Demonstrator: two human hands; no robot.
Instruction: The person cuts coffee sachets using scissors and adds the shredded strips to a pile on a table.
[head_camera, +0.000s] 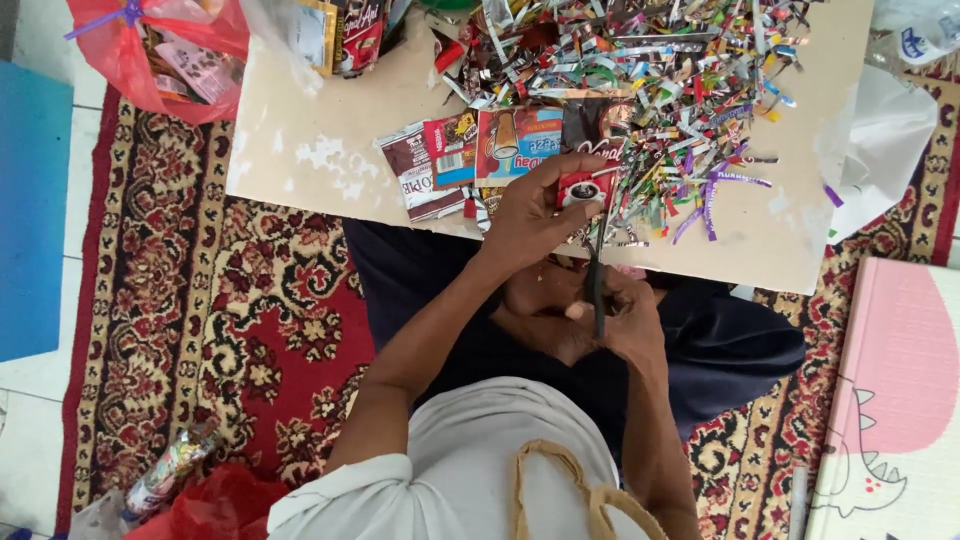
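My left hand (535, 205) grips a small red foil sachet wrapper (583, 187) at the near edge of a low beige board (300, 150). Just below it, my right hand (625, 315) holds a pair of dark scissors (598, 280) whose blades point up into the wrapper. Several flattened wrappers (480, 150) lie in a row on the board beside my left hand. A big heap of thin cut foil strips (650, 70) covers the far right part of the board.
A red plastic bag (150, 50) of wrappers sits at the far left corner. A patterned red rug (230, 320) lies under everything. A pink play mat (890, 400) is at the right, a blue mat (30, 200) at the left. White plastic sheet (885, 140) lies right of the board.
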